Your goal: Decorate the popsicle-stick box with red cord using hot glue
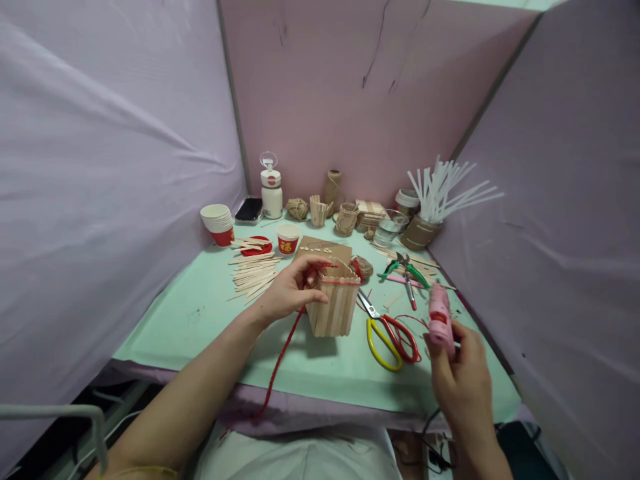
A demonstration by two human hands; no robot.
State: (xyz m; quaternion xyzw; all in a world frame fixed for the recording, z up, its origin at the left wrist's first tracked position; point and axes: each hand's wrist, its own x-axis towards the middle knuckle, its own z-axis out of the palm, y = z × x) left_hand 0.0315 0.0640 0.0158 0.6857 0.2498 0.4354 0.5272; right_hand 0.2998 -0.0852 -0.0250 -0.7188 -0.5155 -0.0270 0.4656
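My left hand [293, 287] is at the upper left of a small box made of wooden craft sticks [334, 310]. Its fingers curl round a red braided cord [286, 343], and the thumb lies along the box's front. A strand of red cord runs across the box just below its rim; the loose length hangs over the table's front edge. On the right, my right hand [463, 367] is wrapped round a pink glue gun [440, 317], held upright above the table. The box's far side and its inside are mostly hidden.
Scissors [383, 333] with yellow and red handles lie between box and glue gun. Green-handled pliers [405, 268] rest behind them. Loose sticks [255, 273], paper cups [217, 223], a water bowl [390, 230] and a holder of white glue sticks [421, 233] stand around. Fabric walls enclose the table.
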